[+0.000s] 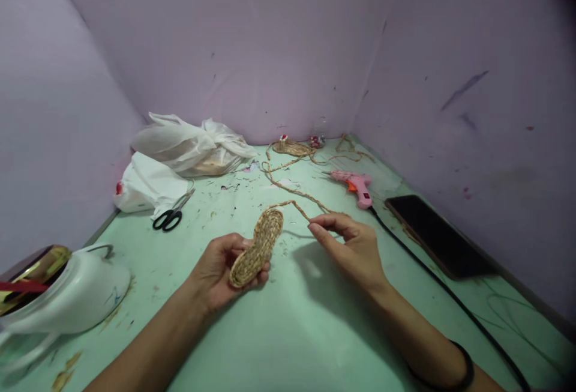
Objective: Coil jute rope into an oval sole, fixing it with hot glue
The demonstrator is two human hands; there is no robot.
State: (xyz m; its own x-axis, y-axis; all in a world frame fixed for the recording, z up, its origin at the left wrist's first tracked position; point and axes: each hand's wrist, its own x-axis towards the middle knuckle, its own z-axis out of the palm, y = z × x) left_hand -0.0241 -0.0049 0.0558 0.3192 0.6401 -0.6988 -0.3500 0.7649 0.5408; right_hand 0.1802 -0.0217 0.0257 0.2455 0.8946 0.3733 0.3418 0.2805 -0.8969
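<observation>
Woven sole (258, 248), shoe-shaped, made of coiled straw braid, sits in the left hand (220, 272). Long axis runs from lower left to upper right: the wider end low by the palm, the rounder end up and away from the person. Left hand curled about it, thumb on the near edge, fingers under the far side, so the sole is held a little above the table (279, 332). Most of the sole stands clear beyond the fingers.

Loose braid (294, 205) leaves the sole's far end and arcs right to the right hand (353, 248). Right hand mostly closed, thumb and forefinger pinched on the braid, just right of the sole's tip and apart from it. Dark band on the right wrist.

Left, near: white container (76, 293) with a gold ribbon roll.

Middle: black-handled scissors (171, 215) flat on the table; pink glue gun (355, 185) with a black cord (450, 299) trailing toward the person; dark phone (438, 236) face up by the right wall.

Far: crumpled white plastic bags (180, 155), and the braid running back to a small straw pile (292, 147) in the corner.
</observation>
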